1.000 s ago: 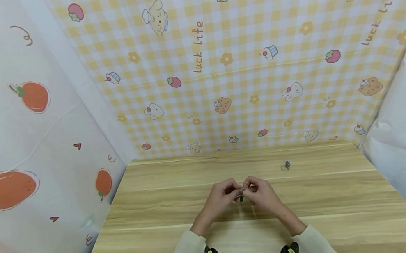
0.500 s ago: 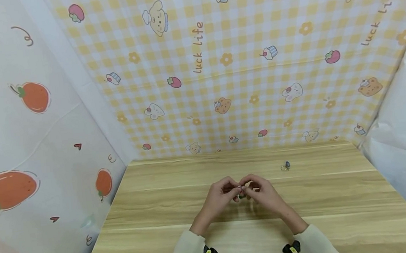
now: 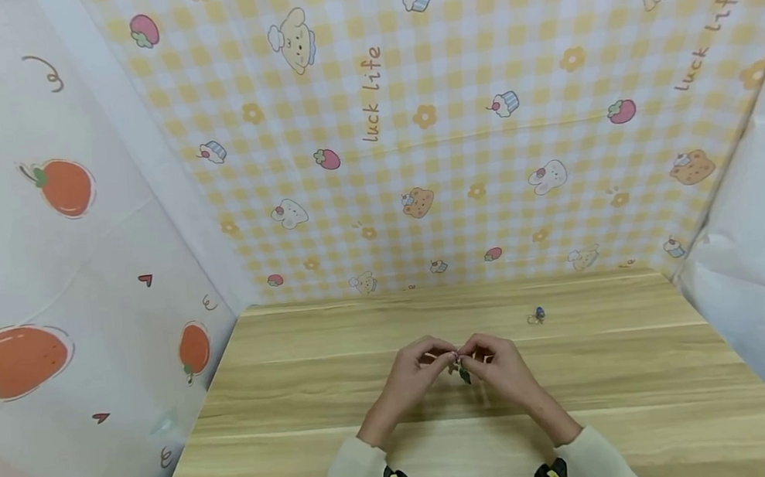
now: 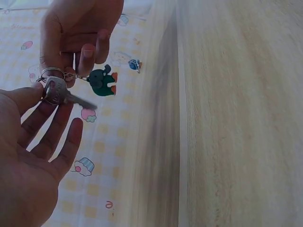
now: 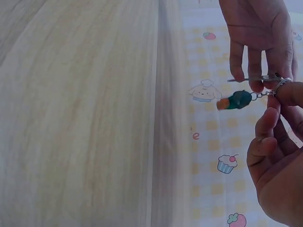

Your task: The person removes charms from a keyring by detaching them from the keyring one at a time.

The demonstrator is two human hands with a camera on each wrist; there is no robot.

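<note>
My left hand [image 3: 413, 367] and right hand [image 3: 500, 362] meet above the table's middle, fingertips close together. In the left wrist view, my left thumb and fingers pinch the head of a silver key [image 4: 56, 91], whose blade points sideways. My right hand pinches the metal key ring [image 5: 283, 84] right beside it, as the right wrist view shows. From the ring, a short chain carries a small dark-green figure charm [image 4: 102, 84] with orange parts. In the head view this charm [image 3: 465, 376] dangles below the fingertips. Whether the key is threaded on the ring cannot be told.
A second small keychain [image 3: 539, 314] with a blue charm and a ring lies on the wooden table [image 3: 350, 467], behind and to the right of the hands. A yellow checked backdrop [image 3: 458, 160] rises at the table's far edge.
The green charm, mostly hidden by fingers half a second ago, now hangs lower and plainly between the hands. Both hands stay close together with only small finger movements. The head view has tilted slightly.
</note>
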